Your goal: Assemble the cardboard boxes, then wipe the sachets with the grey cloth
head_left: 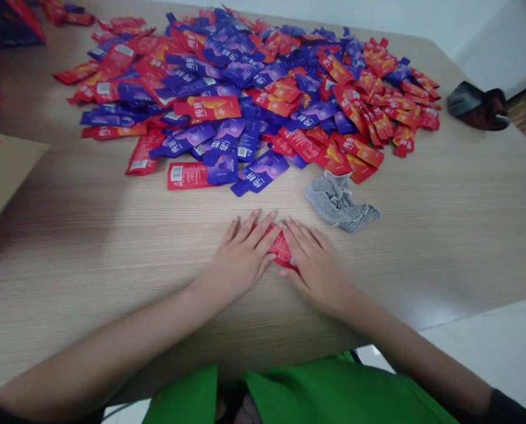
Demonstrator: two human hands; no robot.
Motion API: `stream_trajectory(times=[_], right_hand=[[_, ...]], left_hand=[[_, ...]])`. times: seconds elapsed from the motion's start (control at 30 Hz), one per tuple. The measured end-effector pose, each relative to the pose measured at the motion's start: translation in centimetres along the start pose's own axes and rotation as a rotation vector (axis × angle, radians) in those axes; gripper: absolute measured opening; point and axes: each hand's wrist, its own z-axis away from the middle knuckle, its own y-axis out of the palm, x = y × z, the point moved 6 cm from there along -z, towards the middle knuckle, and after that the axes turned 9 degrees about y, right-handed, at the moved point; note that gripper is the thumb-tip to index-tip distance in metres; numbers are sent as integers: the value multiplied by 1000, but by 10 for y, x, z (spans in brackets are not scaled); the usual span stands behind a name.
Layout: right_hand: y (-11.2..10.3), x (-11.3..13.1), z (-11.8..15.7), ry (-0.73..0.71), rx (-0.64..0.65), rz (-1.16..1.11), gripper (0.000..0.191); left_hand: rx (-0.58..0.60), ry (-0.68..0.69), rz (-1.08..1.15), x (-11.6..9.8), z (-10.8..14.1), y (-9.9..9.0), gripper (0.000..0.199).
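A red printed sachet [281, 247] lies flat on the wooden table, partly covered by both hands. My left hand [244, 250] rests palm down over its left side, fingers stretched out. Over its right side lies my right hand [318, 262], also flat with the fingers extended. The fingertips of the two hands almost meet at the sachet's upper edge. Just beyond my right hand is a crumpled grey cloth [340, 202]. Farther back spreads a large heap of red and purple sachets [219, 106], with a purple sachet [260, 172] at its near edge.
On the left, a cardboard flap [7, 171] juts over the table [69, 235]. Dark and red boxes [18, 26] stand at the back left. A dark, glossy object [477, 106] sits near the right edge. Below the hands is a green garment [325, 391].
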Motion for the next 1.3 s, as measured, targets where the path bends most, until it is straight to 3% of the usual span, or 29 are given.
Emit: stream_trajectory(times=[0.27,0.4,0.5,0.57,0.67,0.77,0.87,0.93,1.0,1.07,1.13,1.2,1.3], right_hand=[[-6,-25,-24,30,-70,7,56],[-44,-38,-21,24,-296,-74,43],[-69,-66,-21,140,-462,-42,48],[-61,-85,-30,167,-388,6,52],[-36,-108,-46,120,-265,9,42],[-35,-118,-53,157,-350,-125,35],[-57,-102,-49,233,-493,-313,31],[-70,-71,-45,222,-556,-356,31],[-72,-30,-46,140,-534,-314,33],[-56,8,-53,50,-410,-171,36],[-34,30,-60,21,-288,-8,38],[-17,34,-64,33,-218,99,42],[-10,24,-61,80,-207,159,48]], left_hand=[[80,-29,2,10,7,0,64],[36,-88,-35,7,12,0,64],[45,-91,-35,4,10,0,62],[38,-94,-31,2,9,-3,62],[12,-98,-35,0,8,-7,64],[12,-99,-47,-2,11,-9,68],[5,-98,-42,-3,15,-7,71],[-12,-96,-36,-4,16,-6,72],[-21,-99,-37,-5,18,-4,75],[-3,-106,-32,-6,18,-2,75],[32,-114,-19,-7,18,-1,71],[54,-123,-11,-8,17,-1,68],[52,-128,-9,-7,14,-4,65]])
